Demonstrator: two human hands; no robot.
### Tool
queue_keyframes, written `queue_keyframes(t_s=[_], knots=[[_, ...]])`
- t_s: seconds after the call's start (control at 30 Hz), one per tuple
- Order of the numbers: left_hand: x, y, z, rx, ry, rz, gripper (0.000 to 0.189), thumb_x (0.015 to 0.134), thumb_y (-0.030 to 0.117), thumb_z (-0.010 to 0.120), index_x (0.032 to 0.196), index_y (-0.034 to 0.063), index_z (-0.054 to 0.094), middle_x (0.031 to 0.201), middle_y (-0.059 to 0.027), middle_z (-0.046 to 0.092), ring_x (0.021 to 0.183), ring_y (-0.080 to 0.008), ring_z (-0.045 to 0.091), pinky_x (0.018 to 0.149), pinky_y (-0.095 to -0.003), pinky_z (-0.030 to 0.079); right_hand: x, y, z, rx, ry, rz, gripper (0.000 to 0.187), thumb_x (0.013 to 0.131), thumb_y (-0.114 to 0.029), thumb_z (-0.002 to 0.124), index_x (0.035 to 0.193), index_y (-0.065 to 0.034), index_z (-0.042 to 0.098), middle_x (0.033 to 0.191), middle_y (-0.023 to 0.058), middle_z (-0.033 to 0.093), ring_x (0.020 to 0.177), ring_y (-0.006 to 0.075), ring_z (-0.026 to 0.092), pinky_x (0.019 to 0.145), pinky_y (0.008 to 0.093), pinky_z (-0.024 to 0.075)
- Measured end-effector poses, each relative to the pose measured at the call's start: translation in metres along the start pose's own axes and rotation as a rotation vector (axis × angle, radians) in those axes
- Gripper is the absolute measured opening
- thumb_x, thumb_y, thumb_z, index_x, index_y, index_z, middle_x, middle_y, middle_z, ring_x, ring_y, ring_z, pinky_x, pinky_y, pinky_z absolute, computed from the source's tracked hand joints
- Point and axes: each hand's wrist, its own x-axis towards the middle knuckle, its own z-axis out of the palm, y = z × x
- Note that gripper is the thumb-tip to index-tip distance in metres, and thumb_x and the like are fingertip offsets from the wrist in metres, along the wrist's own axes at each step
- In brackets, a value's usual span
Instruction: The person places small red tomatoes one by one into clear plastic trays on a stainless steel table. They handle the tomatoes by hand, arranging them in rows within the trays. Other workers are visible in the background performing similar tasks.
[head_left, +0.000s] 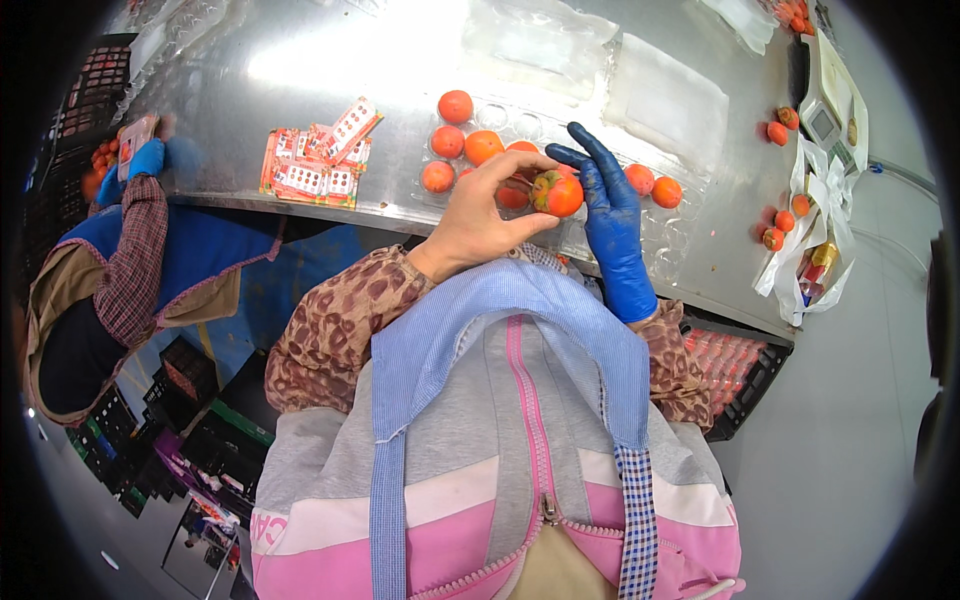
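Note:
My bare left hand (478, 206) holds an orange persimmon (561, 195) between thumb and fingers, its leafy cap turned to the left. Close on the right of that fruit is my right hand (616, 191) in a blue glove, darkened at the fingers, which are spread and grip nothing. Whether it touches the fruit is hard to tell. Beneath both hands lie clear plastic trays (675, 232) with round hollows. Several persimmons (448, 141) sit in the left tray, some partly hidden by my left hand. Two more, including a persimmon (666, 193), rest right of the glove.
Printed cards (315, 169) lie piled on the metal table (217, 142). Clear plastic packs (664, 94) are at the back. A scale (829, 112), loose persimmons and a white bag (817, 217) line the right edge. A black crate (739, 375) stands below; a blue-gloved co-worker (142, 225) works at left.

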Motion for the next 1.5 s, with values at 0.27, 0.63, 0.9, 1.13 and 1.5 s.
queue_keyframes(t_s=[0.27, 0.63, 0.9, 1.13, 1.5], knots=[[0.004, -0.003, -0.012, -0.898, -0.069, -0.224, 0.059, 0.085, 0.010, 0.067, 0.137, -0.0006, 0.041, 0.128, -0.0151, 0.052, 0.116, -0.0251, 0.056, 0.094, -0.0366, 0.050, 0.003, -0.001, -0.010, -0.021, 0.024, 0.095, 0.032, 0.100, -0.009, 0.047, 0.131, -0.0022, 0.054, 0.109, 0.0090, 0.067, 0.080, 0.0090, 0.061, 0.073, 0.0228, 0.0501], [-0.001, -0.006, -0.019, -0.894, -0.102, -0.216, 0.048, 0.085, 0.011, 0.067, 0.127, 0.0046, 0.045, 0.114, -0.0109, 0.054, 0.099, -0.0170, 0.057, 0.083, -0.0306, 0.050, 0.001, 0.007, -0.008, -0.034, -0.042, 0.162, 0.029, 0.100, -0.011, 0.048, 0.125, -0.0016, 0.059, 0.101, 0.0083, 0.069, 0.077, 0.0099, 0.062, 0.069, 0.0227, 0.0491], [-0.002, -0.007, -0.010, -0.574, 0.011, -0.229, 0.036, 0.081, 0.009, 0.076, 0.108, 0.0065, 0.052, 0.099, -0.0043, 0.058, 0.094, -0.0111, 0.057, 0.086, -0.0268, 0.047, 0.000, 0.010, -0.007, -0.080, -0.076, 0.169, 0.029, 0.100, -0.013, 0.049, 0.125, -0.0029, 0.060, 0.099, 0.0073, 0.069, 0.079, 0.0097, 0.062, 0.070, 0.0224, 0.0492], [-0.002, -0.009, -0.010, -0.559, 0.081, -0.239, 0.019, 0.089, 0.016, 0.067, 0.097, 0.0054, 0.055, 0.088, -0.0046, 0.058, 0.068, -0.0065, 0.052, 0.059, -0.0206, 0.043, 0.000, 0.014, -0.008, -0.046, -0.093, 0.207, 0.027, 0.099, -0.012, 0.052, 0.123, -0.0058, 0.061, 0.099, 0.0047, 0.069, 0.080, 0.0087, 0.061, 0.076, 0.0236, 0.0501], [0.003, -0.013, -0.022, -0.743, 0.103, -0.410, 0.066, 0.101, 0.059, 0.018, 0.104, 0.0047, 0.056, 0.083, -0.0094, 0.059, 0.047, -0.0085, 0.040, 0.040, -0.0224, 0.029, -0.002, 0.019, -0.008, -0.063, -0.108, 0.232, 0.027, 0.099, -0.012, 0.052, 0.124, -0.0067, 0.061, 0.101, 0.0052, 0.069, 0.083, 0.0099, 0.062, 0.077, 0.0247, 0.0505]])
